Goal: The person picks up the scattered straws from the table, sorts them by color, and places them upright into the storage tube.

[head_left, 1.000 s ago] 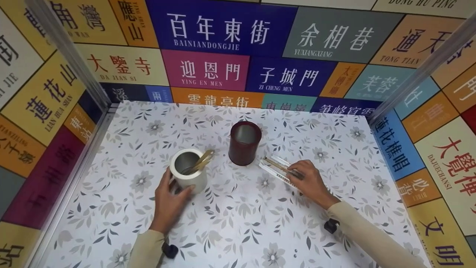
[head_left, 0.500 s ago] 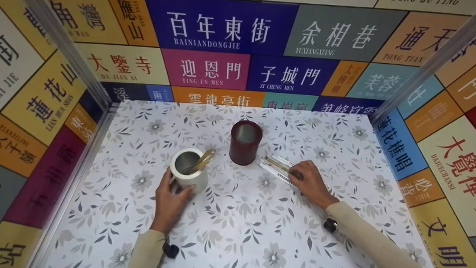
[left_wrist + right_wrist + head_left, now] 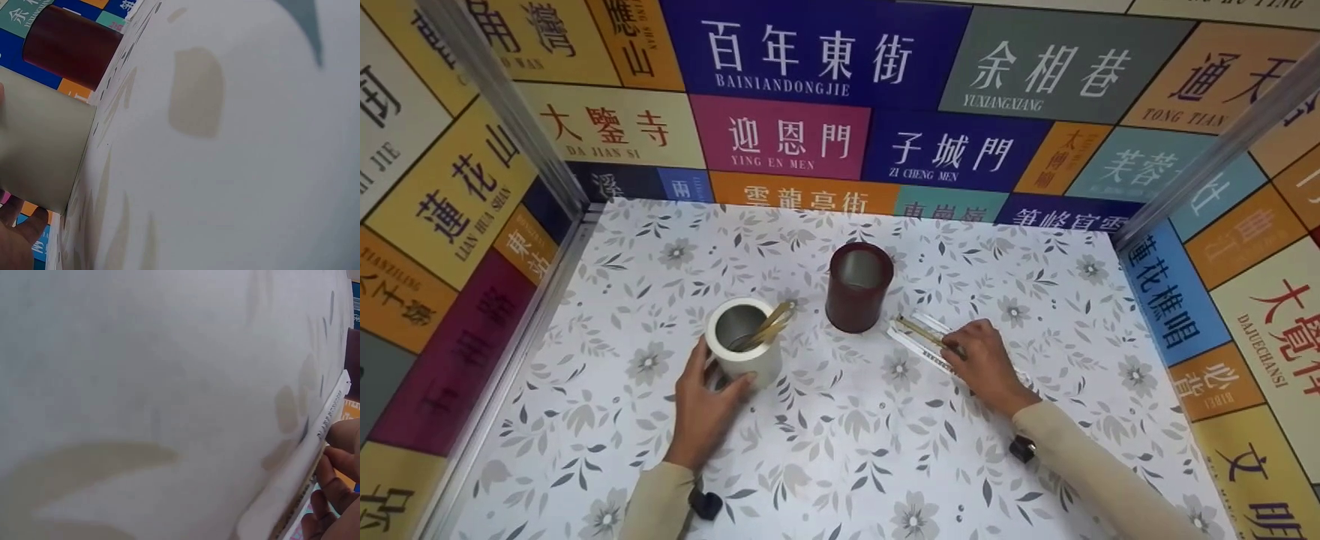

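My left hand [image 3: 709,409] grips the side of a white cup [image 3: 761,367] that stands upright on the table, thumb on its near side. A few thin golden-tan sticks [image 3: 771,328] lean out over the cup's right rim; their lower ends are hidden inside. On the right, my right hand [image 3: 982,367] pinches the near end of a slim tan stick [image 3: 919,330] with a dark end. This stick lies low along a white printed sleeve [image 3: 916,348], close to the tabletop. In the right wrist view, thumb and fingers [image 3: 337,458] hold the stick beside the sleeve's lettering.
A dark red cup [image 3: 855,311] stands upright between the hands, farther back. The floral tabletop [image 3: 840,465] is bounded by colourful sign-covered panels [image 3: 780,135] at the back and both sides, with metal posts [image 3: 1222,127] at the corners.
The head view has shifted slightly. My right hand has edged a little left along the stick, covering more of its dark end. My left hand keeps its grip on the white cup.
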Action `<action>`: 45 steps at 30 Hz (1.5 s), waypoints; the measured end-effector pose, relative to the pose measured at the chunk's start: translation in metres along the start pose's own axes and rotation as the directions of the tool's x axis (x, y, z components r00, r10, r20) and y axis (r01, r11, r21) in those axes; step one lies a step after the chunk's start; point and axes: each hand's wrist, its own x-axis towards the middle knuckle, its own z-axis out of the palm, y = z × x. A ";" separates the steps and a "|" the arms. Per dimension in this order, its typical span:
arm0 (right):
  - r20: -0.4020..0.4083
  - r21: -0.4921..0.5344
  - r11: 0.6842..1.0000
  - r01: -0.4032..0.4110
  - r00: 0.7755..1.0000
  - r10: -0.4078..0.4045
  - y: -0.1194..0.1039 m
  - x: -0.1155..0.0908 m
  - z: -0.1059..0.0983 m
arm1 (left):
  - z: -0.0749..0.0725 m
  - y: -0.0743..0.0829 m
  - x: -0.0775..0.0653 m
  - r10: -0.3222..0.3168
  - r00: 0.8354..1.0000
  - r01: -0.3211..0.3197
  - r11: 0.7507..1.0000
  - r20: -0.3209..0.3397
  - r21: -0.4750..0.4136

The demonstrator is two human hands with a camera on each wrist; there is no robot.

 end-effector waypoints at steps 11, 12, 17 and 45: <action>0.063 -0.086 0.996 0.020 0.998 -0.015 -0.010 0.009 -0.010 | 0.000 0.004 0.001 -0.028 1.000 0.027 0.999 -0.006 -0.018; 0.052 -0.075 0.997 0.025 0.998 -0.021 -0.010 0.009 -0.011 | 0.001 0.004 0.001 -0.032 0.999 0.032 0.999 -0.003 -0.021; -0.031 0.001 1.000 0.018 0.999 -0.018 -0.016 0.012 -0.023 | 0.001 0.006 0.001 -0.037 0.999 0.037 0.999 0.008 -0.017; -0.040 0.547 0.833 -0.083 0.991 0.126 -0.124 0.058 -0.068 | 0.000 0.002 -0.001 -0.037 0.999 0.037 0.999 -0.016 0.006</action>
